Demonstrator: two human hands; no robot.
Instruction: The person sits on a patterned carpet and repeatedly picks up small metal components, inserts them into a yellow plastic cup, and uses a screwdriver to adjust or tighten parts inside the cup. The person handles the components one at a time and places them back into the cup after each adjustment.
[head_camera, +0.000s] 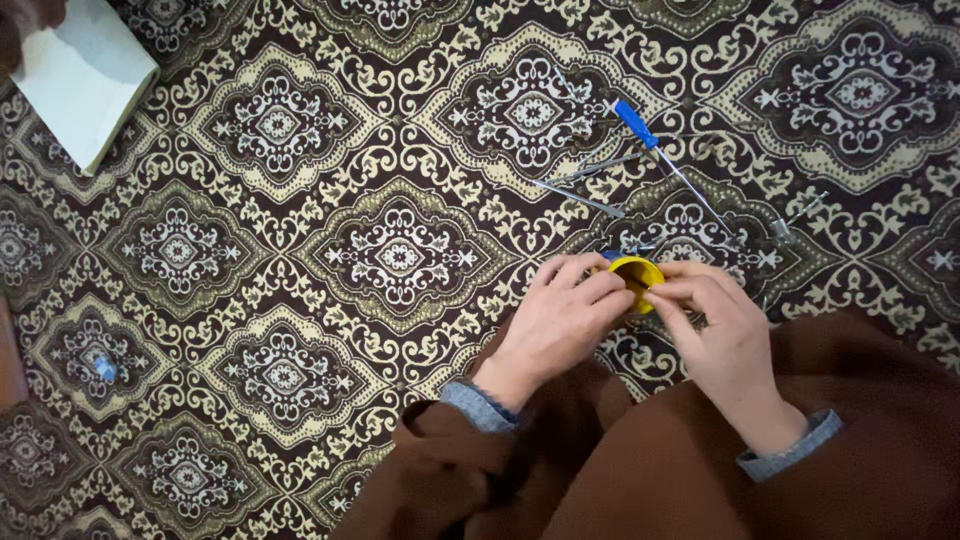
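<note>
1. Seen from above, a person's left hand (562, 318) and right hand (715, 325) meet over a patterned carpet (300, 300), both closed on a small yellow round object (637, 277).

2. The left hand's fingers (600, 288) curl over the near-left edge of the yellow round object, grasping it; the right hand's fingers (680, 290) pinch its right edge, thumb and forefinger pressed against the rim.

3. The yellow round object sits between the two hands, low over the carpet; whether it touches the carpet cannot be told, since the hands cover its underside.

4. Just beyond the yellow round object, a blue-handled screwdriver (637, 124) lies on the carpet, its thin shaft running diagonally down toward the object's far-right side.

5. Two slim metal rods (580, 198) lie crossed on the carpet, beyond the yellow round object and left of the screwdriver's shaft.

6. A small clear piece (781, 232) lies on the carpet to the far right of the yellow round object; its kind cannot be made out.

7. A white notebook (85, 75) lies well apart from the yellow round object, at the carpet's far-left corner.

8. A small blue item (105, 369) rests on the carpet far to the left of the yellow round object, nearer the person.

9. Brown cloth (680, 470) covers the person's lap below the yellow round object, with blue-grey cuffs (478, 405) showing at both wrists.
</note>
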